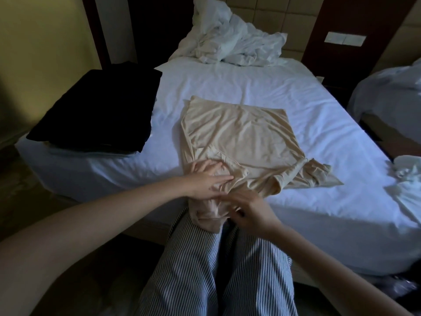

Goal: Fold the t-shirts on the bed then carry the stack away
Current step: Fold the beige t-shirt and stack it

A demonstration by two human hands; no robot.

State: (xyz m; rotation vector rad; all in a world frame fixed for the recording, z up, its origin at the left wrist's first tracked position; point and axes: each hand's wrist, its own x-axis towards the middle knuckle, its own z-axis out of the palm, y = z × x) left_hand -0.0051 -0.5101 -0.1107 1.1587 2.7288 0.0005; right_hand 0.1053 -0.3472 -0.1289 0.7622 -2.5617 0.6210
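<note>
— Hands first: where are they?

— Both are at the near edge of the bed (pixel 262 87). The left hand (pixel 208 179) lies flat on the shirt (pixel 241 137), fingers straight and spread, pressing the cloth down. The right hand (pixel 249 212) is just beside it, nearer the body, at the part of the shirt that hangs over the edge.

— Is the right one gripping anything?

— Its fingers are bent toward the hanging fabric and touch it. They are blurred, so I cannot tell whether they pinch it.

— And the shirt itself?

— It is beige and spread on the sheet beyond the hands, its body lying as a rough rectangle. One sleeve sticks out to the right of the hands, flat on the sheet. The bunched end drops off the bed beneath the hands and rests against the striped trousers (pixel 205 270).

— Anything folded already?

— A black stack (pixel 100 106) sits well to the left of the left hand and farther off, at the bed's left corner. A paler layer shows along its bottom edge. It lies apart from the shirt, with bare sheet between them.

— What else is around?

— A crumpled white duvet (pixel 230 42) lies far beyond the hands, at the head of the bed. More white cloth (pixel 407 179) lies far to the right of the right hand, at the edge of the view. Both forearms are bare.
</note>
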